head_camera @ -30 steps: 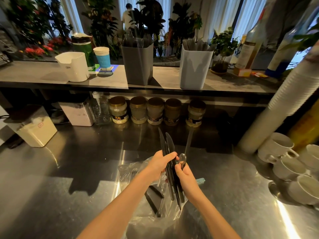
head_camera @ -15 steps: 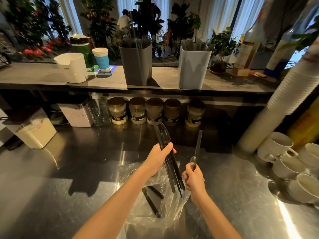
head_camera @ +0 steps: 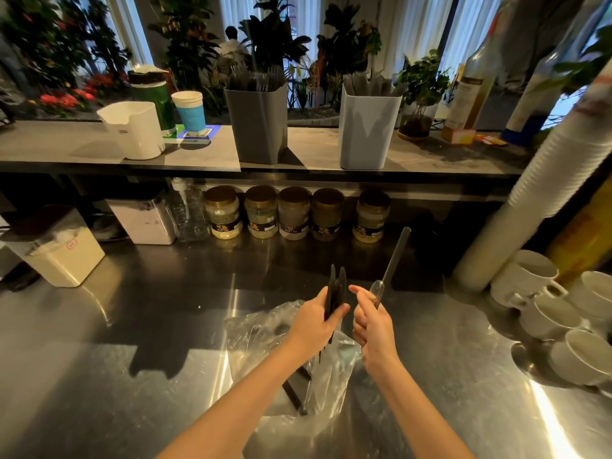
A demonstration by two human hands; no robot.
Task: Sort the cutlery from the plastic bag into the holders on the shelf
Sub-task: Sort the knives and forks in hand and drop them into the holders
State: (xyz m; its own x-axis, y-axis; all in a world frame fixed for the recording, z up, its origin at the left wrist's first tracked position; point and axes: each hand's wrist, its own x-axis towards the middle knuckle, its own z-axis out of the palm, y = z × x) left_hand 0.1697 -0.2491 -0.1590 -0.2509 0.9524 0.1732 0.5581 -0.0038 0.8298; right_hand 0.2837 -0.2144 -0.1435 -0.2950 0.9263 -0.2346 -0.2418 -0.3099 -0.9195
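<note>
While the left hand [head_camera: 316, 321] is gripping a bundle of black plastic cutlery [head_camera: 336, 288] above the clear plastic bag [head_camera: 261, 329] on the steel worktop [head_camera: 132, 326], the right hand [head_camera: 372, 323] is pinching a clear plastic spoon [head_camera: 394, 256] just beside it; the bundle is sticking up less than before.

A brushed steel counter [head_camera: 132, 342] fills the foreground, catching a bright streak of light on its right side. Along its back edge runs a grey shelf [head_camera: 49, 144]. Beyond stand tall leafy plants [head_camera: 185, 38] and red flowers [head_camera: 63, 101], before windows hung with pale sheer curtains [head_camera: 414, 24].
</note>
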